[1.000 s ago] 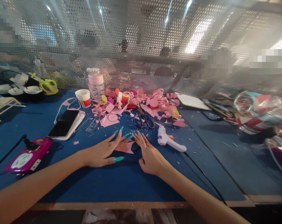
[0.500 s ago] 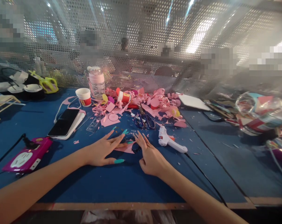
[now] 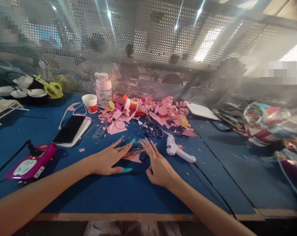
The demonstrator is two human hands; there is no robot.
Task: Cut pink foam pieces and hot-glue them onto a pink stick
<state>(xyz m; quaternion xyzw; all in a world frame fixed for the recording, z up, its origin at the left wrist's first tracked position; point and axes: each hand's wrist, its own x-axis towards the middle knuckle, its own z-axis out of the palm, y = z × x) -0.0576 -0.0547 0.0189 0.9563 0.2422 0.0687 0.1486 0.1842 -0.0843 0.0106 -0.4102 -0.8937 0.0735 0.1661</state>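
Note:
My left hand (image 3: 109,160) lies flat on the blue table mat (image 3: 109,193) with long teal nails and fingers spread. Its fingertips press on a small pink paper piece (image 3: 133,156). My right hand (image 3: 158,165) rests beside it, fingers stretched over the same pink piece and touching a small dark round thing (image 3: 143,156) at its edge. Neither hand grips anything. A white glue gun (image 3: 178,150) lies just right of my right hand, its black cord running toward the table's front.
Pink paper scraps (image 3: 160,111) pile up at the back middle with dark scissors (image 3: 152,128), a paper cup (image 3: 90,103) and a pink bottle (image 3: 103,88). A phone (image 3: 71,129) and a magenta power strip (image 3: 30,162) lie left. A perforated metal screen (image 3: 148,49) stands behind.
The view has shifted slightly. My left fingers spread a little wider on the pink piece; both hands stay in about the same place.

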